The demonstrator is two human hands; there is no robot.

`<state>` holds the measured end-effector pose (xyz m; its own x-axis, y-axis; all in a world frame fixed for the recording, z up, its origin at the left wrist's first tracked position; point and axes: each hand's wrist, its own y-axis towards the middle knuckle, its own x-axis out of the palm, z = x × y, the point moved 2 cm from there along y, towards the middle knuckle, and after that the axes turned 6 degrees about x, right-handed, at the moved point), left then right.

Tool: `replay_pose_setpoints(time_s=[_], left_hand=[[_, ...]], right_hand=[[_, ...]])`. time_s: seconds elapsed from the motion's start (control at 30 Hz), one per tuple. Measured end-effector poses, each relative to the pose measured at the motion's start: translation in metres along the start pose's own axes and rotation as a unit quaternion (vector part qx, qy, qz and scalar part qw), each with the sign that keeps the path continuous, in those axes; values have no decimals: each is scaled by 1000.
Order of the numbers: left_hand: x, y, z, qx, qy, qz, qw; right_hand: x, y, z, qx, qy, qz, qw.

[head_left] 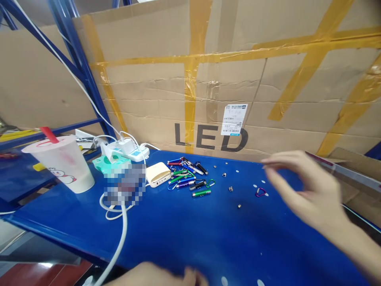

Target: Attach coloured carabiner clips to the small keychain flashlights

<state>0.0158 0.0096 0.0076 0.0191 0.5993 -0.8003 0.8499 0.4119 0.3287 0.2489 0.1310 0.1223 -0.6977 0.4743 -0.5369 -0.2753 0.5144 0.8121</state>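
My right hand (312, 194) is raised over the right side of the blue table (178, 234). Its fingers are curved and the thumb is a little apart, slightly blurred, and I see nothing between them. Below and left of its fingertips lies a purple carabiner clip (260, 192). My left hand (166, 275) is at the bottom edge, blurred and cut off by the frame; whatever its fingers hold is hidden. A pile of small coloured keychain flashlights (187, 174) lies mid-table, with a green flashlight (201, 193) at its near side. Several small metal parts (230, 189) are scattered to the right.
A cream power bank (158, 174) sits left of the pile. Further left are a green tissue pack (110, 162), a white power strip (139, 153), a pixelated item (125, 184) with a white cable (122, 238), and a drink cup (65, 167). A large cardboard box (149, 99) stands behind.
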Motion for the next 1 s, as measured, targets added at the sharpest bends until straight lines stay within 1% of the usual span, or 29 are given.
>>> replay_pose_setpoints(time_s=[0.03,0.07,0.1,0.13,0.2,0.23,0.27,0.3,0.33,0.4,0.47,0.57,0.7,0.83,0.9,1.0], left_hand=[[3,10,-11,26,-8,15,1000],[8,21,-24,40,-17,26,999],[13,34,-39,35,-29,28,999],[19,46,-54,22,-47,27,998],[33,67,-86,-96,-78,-29,992],[40,74,-97,-139,-101,-54,984],[45,78,-106,-168,-124,-77,975],[50,80,-111,-191,-141,-89,967],[53,80,-115,-204,-158,-91,962],[57,75,-116,-228,-181,-77,954],[60,67,-116,-243,-201,-72,946],[64,60,-117,-250,-209,-63,943],[67,60,-118,-216,-204,-35,954],[70,63,-110,-182,-209,-13,961],[73,64,-105,-182,-223,-22,958],[78,63,-102,-198,-261,-35,944]], right_hand=[[11,0,4,-12,7,-35,999],[22,-2,9,-21,8,-90,996],[33,-6,16,-28,-14,-127,991],[41,-9,25,-26,-37,-150,988],[51,-18,41,-8,-55,-220,974],[53,-23,48,10,-52,-269,962],[54,-28,54,31,-47,-315,947],[52,-32,59,56,-40,-354,933],[50,-35,62,80,-33,-385,919],[45,-39,64,120,-28,-421,899],[42,-41,63,138,-32,-442,886],[42,-43,58,129,-37,-459,878],[45,-49,54,92,-43,-466,879],[51,-55,51,37,-55,-441,895],[54,-57,49,9,-57,-419,906],[58,-57,48,-25,-55,-382,922]])
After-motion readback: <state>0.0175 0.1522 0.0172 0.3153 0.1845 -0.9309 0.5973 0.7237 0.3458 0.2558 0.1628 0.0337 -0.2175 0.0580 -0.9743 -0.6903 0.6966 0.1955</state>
